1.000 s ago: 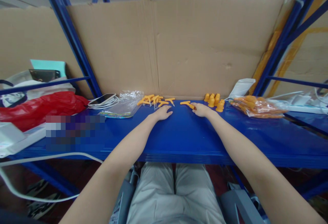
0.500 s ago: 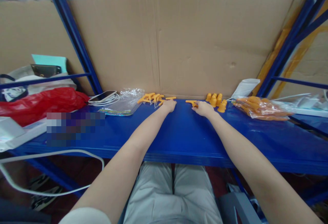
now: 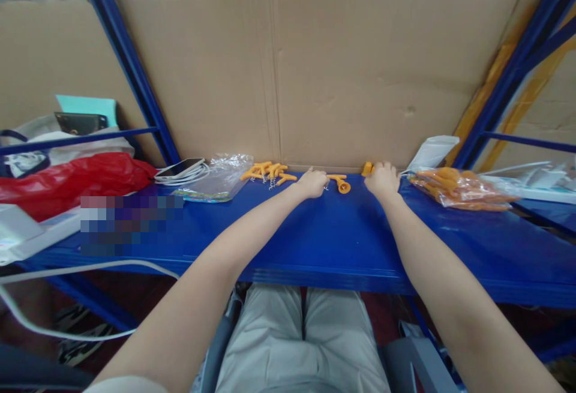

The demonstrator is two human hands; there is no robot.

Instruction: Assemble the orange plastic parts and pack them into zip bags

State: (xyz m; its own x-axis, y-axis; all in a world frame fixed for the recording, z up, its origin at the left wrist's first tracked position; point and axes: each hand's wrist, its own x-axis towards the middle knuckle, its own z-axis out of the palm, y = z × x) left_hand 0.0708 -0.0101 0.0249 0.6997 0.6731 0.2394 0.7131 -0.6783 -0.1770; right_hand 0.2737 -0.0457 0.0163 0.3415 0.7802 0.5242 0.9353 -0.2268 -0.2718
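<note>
On the table (image 3: 324, 237), left to right: piled corkscrews (image 3: 270, 169), handles at mixed angles; the left hand (image 3: 312, 183), fingers curled, any hold hidden; a single corkscrew (image 3: 337, 177), handle crosswise, body slanting rightward to a round end facing the wearer; the right hand (image 3: 383, 178), fingers bent beside a cap (image 3: 367, 168), hold indiscernible.

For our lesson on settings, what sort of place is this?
Probably a makeshift work area: a blue shelf serves as worktop, cardboard stands behind it, and orange pieces with metal spirals lie in a cluster.
</note>
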